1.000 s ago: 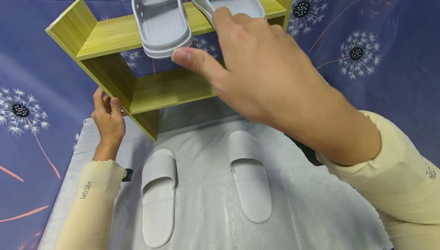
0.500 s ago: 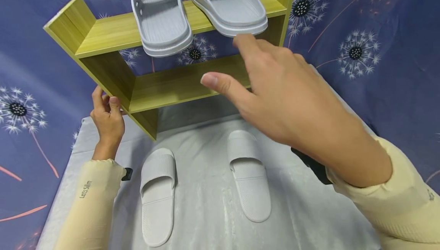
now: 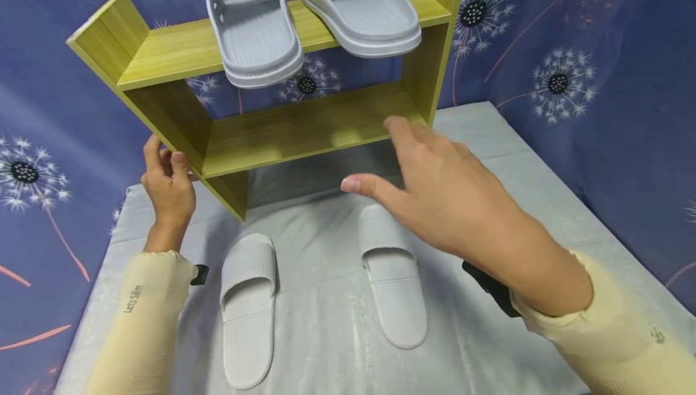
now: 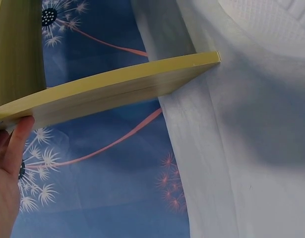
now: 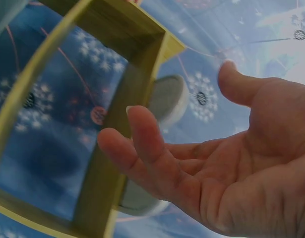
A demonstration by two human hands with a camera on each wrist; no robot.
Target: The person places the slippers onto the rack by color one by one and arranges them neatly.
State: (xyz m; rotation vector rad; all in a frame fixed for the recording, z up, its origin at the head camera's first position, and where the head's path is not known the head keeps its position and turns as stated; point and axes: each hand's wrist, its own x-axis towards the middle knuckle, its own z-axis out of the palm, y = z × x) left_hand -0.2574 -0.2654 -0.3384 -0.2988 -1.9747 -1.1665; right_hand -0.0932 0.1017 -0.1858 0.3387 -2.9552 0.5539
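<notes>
A two-tier wooden shelf [image 3: 304, 123] stands at the back, with two grey clogs [image 3: 258, 32] side by side on its upper board, their heels jutting past the front edge. At its lower left side panel, my left hand [image 3: 170, 192] holds the shelf with bent fingers; in the left wrist view the fingertips touch the panel's outer face [image 4: 107, 99]. My right hand [image 3: 451, 195] hovers empty in front of the lower board's right end, thumb spread from the fingers. Under it lies a light grey slide slipper [image 3: 397, 298]. Another slide slipper [image 3: 249, 316] lies further left.
A pale grey cloth [image 3: 321, 334] covers the table under the slippers and shelf. Blue fabric with dandelion prints [image 3: 560, 81] hangs behind and at both sides. The shelf's lower board [image 3: 283, 132] shows bare wood.
My right hand has drawn away from the right clog, moving down toward the table. The clogs stay on the upper board. My left hand keeps its place at the side panel.
</notes>
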